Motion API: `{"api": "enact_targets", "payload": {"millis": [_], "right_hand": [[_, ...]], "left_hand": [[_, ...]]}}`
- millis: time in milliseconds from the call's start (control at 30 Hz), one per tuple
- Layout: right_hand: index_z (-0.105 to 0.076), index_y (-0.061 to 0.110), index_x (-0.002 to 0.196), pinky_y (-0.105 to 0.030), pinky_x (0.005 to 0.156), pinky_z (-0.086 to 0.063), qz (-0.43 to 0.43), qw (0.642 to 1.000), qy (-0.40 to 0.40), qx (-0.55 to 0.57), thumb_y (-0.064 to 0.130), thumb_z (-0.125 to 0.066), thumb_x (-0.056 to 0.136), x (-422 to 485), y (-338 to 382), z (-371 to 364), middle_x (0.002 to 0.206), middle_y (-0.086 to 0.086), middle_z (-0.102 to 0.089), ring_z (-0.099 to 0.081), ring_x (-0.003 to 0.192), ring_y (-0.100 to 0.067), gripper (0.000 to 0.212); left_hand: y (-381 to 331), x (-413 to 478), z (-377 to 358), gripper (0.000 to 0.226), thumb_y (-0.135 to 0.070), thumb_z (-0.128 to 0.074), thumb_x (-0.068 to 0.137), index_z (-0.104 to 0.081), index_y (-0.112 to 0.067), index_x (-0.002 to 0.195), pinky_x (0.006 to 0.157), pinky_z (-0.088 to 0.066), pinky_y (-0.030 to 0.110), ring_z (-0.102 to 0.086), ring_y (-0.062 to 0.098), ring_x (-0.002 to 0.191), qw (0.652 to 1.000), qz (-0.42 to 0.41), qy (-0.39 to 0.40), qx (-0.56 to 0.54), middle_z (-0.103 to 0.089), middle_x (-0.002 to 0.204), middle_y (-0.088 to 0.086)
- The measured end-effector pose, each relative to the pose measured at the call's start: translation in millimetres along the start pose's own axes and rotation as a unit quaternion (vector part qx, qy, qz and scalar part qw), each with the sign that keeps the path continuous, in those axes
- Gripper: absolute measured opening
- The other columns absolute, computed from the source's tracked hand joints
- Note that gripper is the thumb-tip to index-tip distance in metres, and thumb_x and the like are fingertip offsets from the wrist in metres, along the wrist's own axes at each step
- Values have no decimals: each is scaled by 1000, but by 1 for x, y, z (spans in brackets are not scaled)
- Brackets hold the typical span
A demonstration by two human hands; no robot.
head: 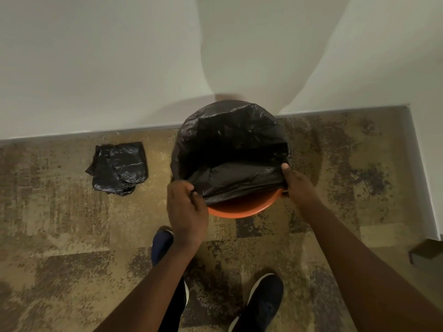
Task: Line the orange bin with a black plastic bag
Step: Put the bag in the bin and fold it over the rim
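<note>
The orange bin (242, 208) stands on the carpet against the white wall, seen from above. A black plastic bag (230, 140) sits inside it, its mouth folded over the far and left rim. The near rim shows bare orange, and the bag's near edge lies slack just inside it. My left hand (185, 209) pinches that edge at the near left of the rim. My right hand (297, 184) grips the bag's edge at the right side of the rim, thumb on top. The bin's bottom is hidden by the bag.
A folded pile of black plastic bags (119, 167) lies on the carpet left of the bin. My two dark shoes (261, 305) stand just before the bin. A white wall runs behind and along the right, with a small dark block (425, 254) at its foot.
</note>
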State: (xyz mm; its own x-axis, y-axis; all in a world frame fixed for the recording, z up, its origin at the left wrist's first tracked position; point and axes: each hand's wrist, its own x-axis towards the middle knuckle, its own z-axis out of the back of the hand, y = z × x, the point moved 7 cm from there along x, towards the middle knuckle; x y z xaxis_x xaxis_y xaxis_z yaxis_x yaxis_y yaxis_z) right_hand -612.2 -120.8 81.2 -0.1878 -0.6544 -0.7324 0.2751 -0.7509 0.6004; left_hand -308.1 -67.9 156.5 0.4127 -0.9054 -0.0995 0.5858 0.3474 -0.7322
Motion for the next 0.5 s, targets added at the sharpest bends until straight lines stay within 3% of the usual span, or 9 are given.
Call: {"api": "enact_targets", "payload": {"millis": [133,167,233,367,500], "right_hand": [[-70,11,121,-46,85,-61,-2,1000,-1,9,60,-47,102,1,-4,0,110,-13,-75,-72,102,-34,58],[-70,13,121,-49,89,-61,-3,1000,-1,12,61,-47,101,1,-5,0,109,-11,-75,-72,102,-34,57],[-70,16,123,-51,91,-61,-1,1000,-2,16,66,-48,98,0,-7,0,107,-6,-75,-72,101,-31,60],[-66,19,135,-46,84,-64,8,1000,-12,14,74,-42,96,-7,-11,-4,116,-7,-73,-72,99,-26,71],[-64,27,126,-30,63,-63,9,999,-40,27,71,-36,100,-20,-17,-9,108,4,-70,-70,91,-16,59]], "left_hand": [[49,-6,-13,17,-16,-53,101,-46,-13,117,73,-53,40,-63,23,85,963,240,24,-117,-61,96,3],[58,-8,-19,20,-24,-51,104,-45,-15,121,74,-54,40,-65,22,85,943,283,30,-170,-63,99,2],[73,-12,-30,16,-32,-46,107,-52,-19,115,60,-50,34,-60,17,68,886,374,13,-275,-64,89,3],[90,-28,-45,24,-15,-48,104,-63,-15,84,47,-44,26,-53,11,49,782,485,-44,-389,-58,58,-2],[90,-43,-60,21,-5,-50,100,-64,-10,85,44,-46,23,-56,10,46,753,510,-20,-416,-61,61,1]]}}
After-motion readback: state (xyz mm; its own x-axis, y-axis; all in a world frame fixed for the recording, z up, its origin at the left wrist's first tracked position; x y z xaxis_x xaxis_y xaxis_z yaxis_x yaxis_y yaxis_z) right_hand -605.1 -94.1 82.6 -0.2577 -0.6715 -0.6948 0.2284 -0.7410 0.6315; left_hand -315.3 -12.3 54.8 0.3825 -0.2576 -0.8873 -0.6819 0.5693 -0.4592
